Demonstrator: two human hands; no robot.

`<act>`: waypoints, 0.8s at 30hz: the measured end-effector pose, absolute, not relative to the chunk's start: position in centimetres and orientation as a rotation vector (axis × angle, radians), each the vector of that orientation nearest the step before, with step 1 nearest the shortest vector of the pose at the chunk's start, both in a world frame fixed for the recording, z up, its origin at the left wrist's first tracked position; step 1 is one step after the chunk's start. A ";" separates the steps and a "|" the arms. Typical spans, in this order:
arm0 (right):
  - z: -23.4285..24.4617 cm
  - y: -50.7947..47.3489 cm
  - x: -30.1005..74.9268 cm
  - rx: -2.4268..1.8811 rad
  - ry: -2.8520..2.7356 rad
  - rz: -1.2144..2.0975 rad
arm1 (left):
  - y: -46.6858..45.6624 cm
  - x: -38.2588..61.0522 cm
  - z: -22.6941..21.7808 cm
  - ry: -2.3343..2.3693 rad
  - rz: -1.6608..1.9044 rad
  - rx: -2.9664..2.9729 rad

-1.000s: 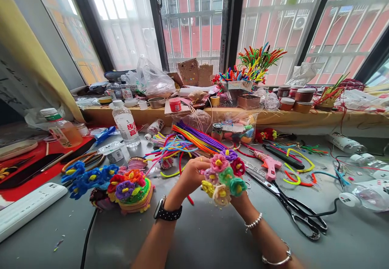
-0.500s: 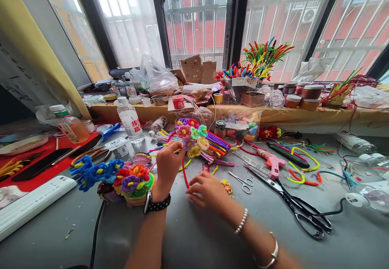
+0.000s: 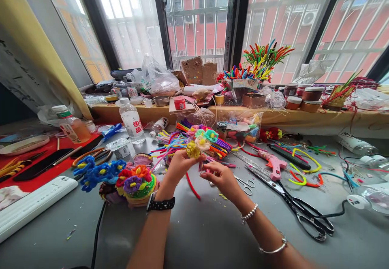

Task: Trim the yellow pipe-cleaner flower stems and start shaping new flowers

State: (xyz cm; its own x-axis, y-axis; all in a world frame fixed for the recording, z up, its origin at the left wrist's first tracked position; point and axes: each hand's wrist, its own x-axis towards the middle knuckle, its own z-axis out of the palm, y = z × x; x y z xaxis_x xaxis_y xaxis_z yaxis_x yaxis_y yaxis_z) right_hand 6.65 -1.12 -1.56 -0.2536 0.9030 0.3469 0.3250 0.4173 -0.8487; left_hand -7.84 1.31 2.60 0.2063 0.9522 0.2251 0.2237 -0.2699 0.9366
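Observation:
My left hand is closed around the stems of a small bouquet of pipe-cleaner flowers, with yellow, peach, green and pink blooms tilted to the right. Just below the blooms, the fingertips of my right hand pinch the stem ends; most of the stems are hidden. A red pipe cleaner hangs down from beside my left hand toward the table. Left of my left wrist sits a pot of red, orange and purple fluffy flowers, beside blue pipe-cleaner flowers.
Small scissors, large black-handled shears and a pink glue gun lie to the right. Loose pipe cleaners are heaped behind my hands. A water bottle stands behind left; a white power strip lies left.
The bouquet has tipped to the right and come lower in my left hand. My right hand has risen from the red pipe cleaner near the table to the bouquet's stems.

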 end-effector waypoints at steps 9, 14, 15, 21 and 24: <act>-0.6 -1.7 7.1 -1.002 -1.793 0.857 | 0.8 -6.6 2.4 0.897 0.921 1.595; -1.1 -2.3 7.6 -1.011 -1.836 0.867 | 1.1 -6.7 1.8 0.900 0.740 1.672; -1.4 -2.3 7.7 -1.015 -1.810 0.883 | 1.1 -6.8 1.8 0.904 0.728 1.698; -2.7 -2.0 9.0 -1.115 -1.626 0.824 | 1.0 -8.8 2.1 1.823 0.720 1.986; -2.8 -2.0 9.5 -1.138 -1.614 0.812 | 1.5 -9.7 1.0 2.190 0.393 2.019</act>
State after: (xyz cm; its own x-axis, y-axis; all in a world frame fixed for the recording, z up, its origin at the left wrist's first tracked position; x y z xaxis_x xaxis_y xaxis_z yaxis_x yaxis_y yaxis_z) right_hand 9.50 -1.97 -2.78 -0.0987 0.9398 0.3272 0.2970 0.3417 -0.8917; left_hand -9.73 1.54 1.00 -0.0916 0.9930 0.0751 0.9572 0.0670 0.2815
